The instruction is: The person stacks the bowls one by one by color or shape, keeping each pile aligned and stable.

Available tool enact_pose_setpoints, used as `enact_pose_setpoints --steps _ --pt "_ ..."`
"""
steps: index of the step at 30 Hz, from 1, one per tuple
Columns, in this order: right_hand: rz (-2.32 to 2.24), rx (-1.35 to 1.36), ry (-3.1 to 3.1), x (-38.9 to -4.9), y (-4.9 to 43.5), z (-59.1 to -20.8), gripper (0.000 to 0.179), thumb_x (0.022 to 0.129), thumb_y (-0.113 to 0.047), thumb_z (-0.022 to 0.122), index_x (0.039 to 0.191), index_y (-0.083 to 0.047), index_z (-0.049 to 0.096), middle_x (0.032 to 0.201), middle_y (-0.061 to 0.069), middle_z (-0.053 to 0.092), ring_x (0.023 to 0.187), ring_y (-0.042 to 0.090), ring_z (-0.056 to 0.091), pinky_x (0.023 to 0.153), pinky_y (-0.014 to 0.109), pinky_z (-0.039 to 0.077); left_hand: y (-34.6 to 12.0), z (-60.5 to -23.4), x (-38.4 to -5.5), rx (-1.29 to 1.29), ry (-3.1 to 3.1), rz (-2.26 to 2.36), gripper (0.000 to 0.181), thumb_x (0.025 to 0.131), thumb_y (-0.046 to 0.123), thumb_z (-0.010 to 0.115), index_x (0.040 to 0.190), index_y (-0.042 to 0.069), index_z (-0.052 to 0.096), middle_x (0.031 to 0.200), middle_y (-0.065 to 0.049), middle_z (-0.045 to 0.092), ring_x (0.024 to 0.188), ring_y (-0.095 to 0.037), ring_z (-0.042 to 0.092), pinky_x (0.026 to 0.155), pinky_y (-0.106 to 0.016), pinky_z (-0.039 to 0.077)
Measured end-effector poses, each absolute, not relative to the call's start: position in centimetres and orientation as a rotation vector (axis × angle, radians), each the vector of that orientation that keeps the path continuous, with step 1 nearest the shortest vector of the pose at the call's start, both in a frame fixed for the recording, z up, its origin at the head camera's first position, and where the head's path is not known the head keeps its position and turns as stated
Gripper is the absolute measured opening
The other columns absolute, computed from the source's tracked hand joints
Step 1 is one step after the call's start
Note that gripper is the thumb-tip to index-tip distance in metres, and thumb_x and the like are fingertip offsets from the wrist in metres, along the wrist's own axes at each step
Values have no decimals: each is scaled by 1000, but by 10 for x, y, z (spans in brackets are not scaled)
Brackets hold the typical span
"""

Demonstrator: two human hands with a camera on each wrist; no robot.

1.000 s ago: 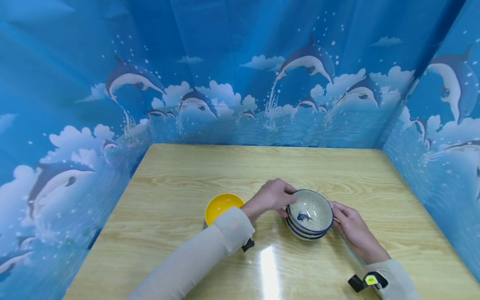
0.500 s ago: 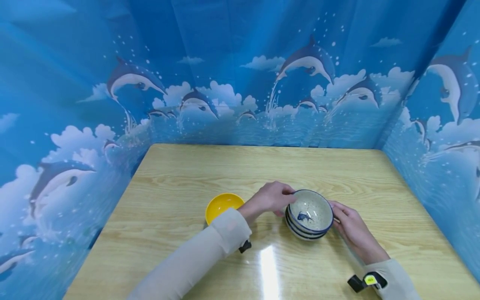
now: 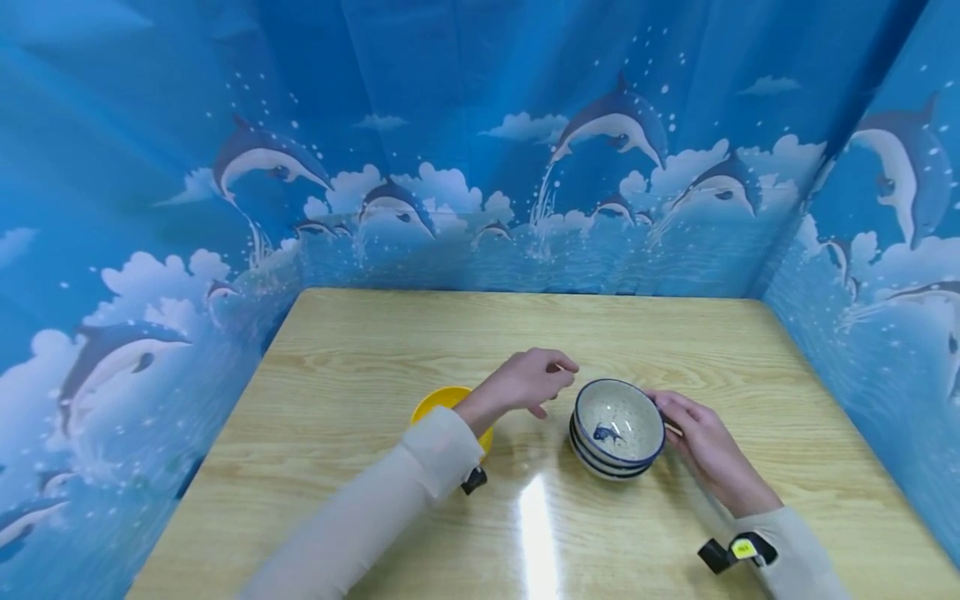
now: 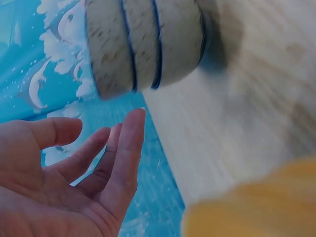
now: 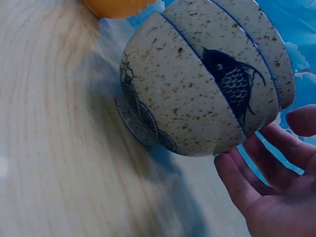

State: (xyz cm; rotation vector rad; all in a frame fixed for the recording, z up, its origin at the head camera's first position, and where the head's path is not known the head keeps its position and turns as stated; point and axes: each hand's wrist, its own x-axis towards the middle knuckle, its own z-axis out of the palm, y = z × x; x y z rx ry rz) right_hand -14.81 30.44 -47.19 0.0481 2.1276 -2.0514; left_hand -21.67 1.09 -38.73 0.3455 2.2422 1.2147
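Observation:
Three speckled grey-white ceramic bowls [image 3: 617, 417] with blue rims stand nested in a stack on the table, right of its middle. A blue fish is painted inside the top one, and another fish shows on the outside in the right wrist view. My left hand [image 3: 528, 381] is just left of the stack, apart from it and holding nothing, with its fingers loosely bent. On the other side, the fingertips of my right hand [image 5: 281, 173] rest against the bowls' wall, while the thumb stands off. A yellow bowl [image 3: 433, 403] lies partly hidden behind my left forearm.
The wooden table [image 3: 360, 333] reaches back to a blue curtain [image 3: 465, 100] printed with dolphins, which also hangs along both sides. My left sleeve [image 3: 375, 508] crosses over the table's front left part.
My left hand has let go of the bowl stack's left rim and drawn back to the left. My right hand has shifted slightly at the stack's right side. The bowls have barely moved.

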Motion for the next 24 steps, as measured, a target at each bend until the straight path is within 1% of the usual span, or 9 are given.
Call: enact_pose_setpoints --steps 1,5,9,12,14,17,19,22,24 --pt "-2033 25 2149 -149 305 -471 41 117 -38 52 146 -13 66 129 -27 69 121 -9 64 101 13 57 8 -385 -219 340 2246 1217 34 115 27 56 146 19 68 140 -7 69 121 -32 70 83 -43 70" --pt "-1968 -56 2223 -154 305 -465 53 117 -38 51 153 0 58 132 -26 68 124 -8 63 101 14 57 -3 -376 -227 307 2265 1230 34 115 28 56 145 20 68 145 -8 68 124 -32 69 83 -40 70" --pt "-1898 -110 2295 -160 305 -459 56 117 -37 51 153 5 55 132 -24 69 123 -8 64 100 15 58 -14 -369 -235 283 2312 1225 34 115 29 55 146 19 67 148 -9 66 124 -32 69 83 -40 70" --pt "-1857 -146 2331 -166 305 -451 57 117 -37 51 153 6 55 131 -22 71 121 -6 67 100 15 58 -24 -362 -242 255 2383 1195 34 116 28 55 146 19 66 147 -9 66 119 -29 69 83 -37 69" --pt "-1839 -177 2352 -171 306 -445 57 117 -37 51 153 8 54 130 -21 71 121 -4 69 102 16 58 -33 -358 -248 226 2436 1176 34 116 28 55 147 20 66 142 -8 67 114 -26 69 81 -35 69" --pt "-1815 -220 2380 -180 308 -437 58 117 -36 50 153 8 52 131 -19 71 120 -1 71 104 18 59 -49 -353 -256 186 2495 1164 34 116 28 54 147 20 65 136 -8 68 112 -25 69 79 -32 68" --pt "-1797 -236 2402 -185 310 -433 58 117 -37 50 153 8 52 131 -18 71 121 0 71 106 20 59 -59 -352 -262 172 2518 1168 35 116 30 54 148 20 64 138 -8 68 115 -26 68 81 -32 68" --pt "-1767 -238 2426 -194 315 -427 57 117 -39 49 154 4 53 133 -18 69 121 -2 70 105 18 58 -74 -354 -271 191 2574 1144 36 116 31 53 149 19 63 146 -9 64 120 -27 67 83 -33 68" --pt "-1740 -234 2451 -200 317 -423 56 117 -40 49 154 2 54 133 -19 68 122 -2 69 104 17 58 -83 -356 -276 204 2632 1102 36 116 32 53 149 20 63 149 -8 63 111 -27 69 83 -33 67"
